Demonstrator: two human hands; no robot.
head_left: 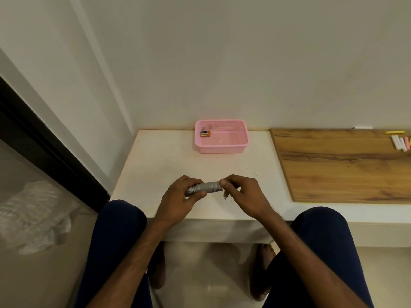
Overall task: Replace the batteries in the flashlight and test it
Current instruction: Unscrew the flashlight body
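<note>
A small grey metal flashlight (pixel 208 187) lies sideways just above the white table, held between both hands. My left hand (pixel 181 198) grips its left end, fingers curled round the ringed head part. My right hand (pixel 241 193) pinches the right end with thumb and fingertips; that end cap is mostly hidden by the fingers. Far behind, a pink plastic basket (pixel 222 147) stands by the wall with batteries (pixel 205 134), black and orange, lying in its back left corner.
The white table (pixel 155 170) ends at a front edge near my knees. A wooden board (pixel 338 165) covers the table's right side, with several chalk sticks (pixel 400 142) at its far right. A wall runs close behind the basket.
</note>
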